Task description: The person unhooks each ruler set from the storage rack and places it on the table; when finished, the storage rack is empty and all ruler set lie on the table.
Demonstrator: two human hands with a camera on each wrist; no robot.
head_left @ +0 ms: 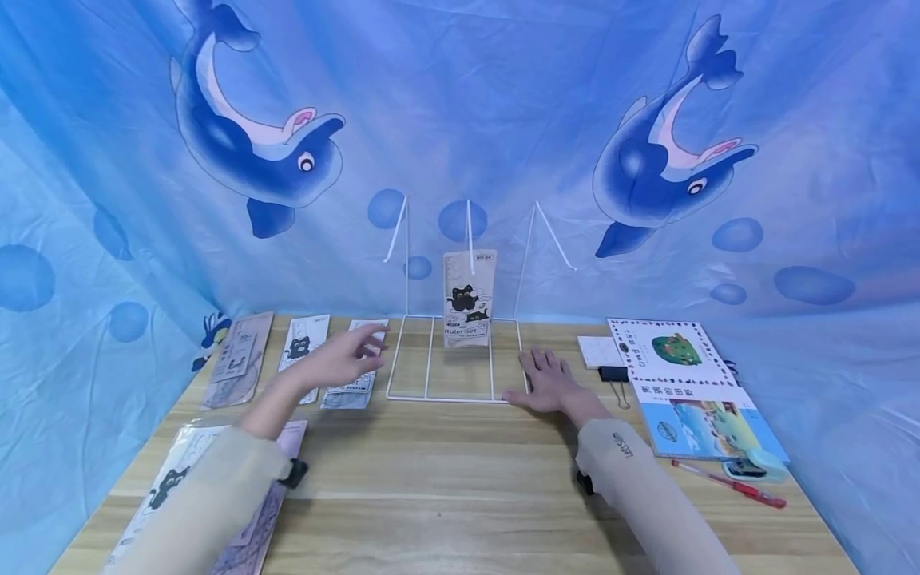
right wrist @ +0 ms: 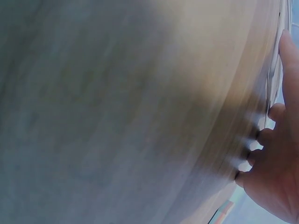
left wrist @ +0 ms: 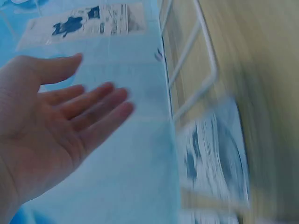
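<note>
A white wire display rack with three hooks stands at the back of the table. From its middle hook hangs a "Ruler set" packet with black cats on it. My left hand is in the air left of the rack, over a small ruler packet, holding nothing. In the left wrist view that palm shows bare, fingers loosely extended. At the rack's front right corner my right hand rests with spread fingers, its thumb at the base wire. The right wrist view shows its fingertips down at the tabletop.
More packets lie at left: a cat one, a pinkish one and larger ones under the left forearm. At right are booklets, a black binder clip, a red pen and a stapler. A blue dolphin curtain hangs behind.
</note>
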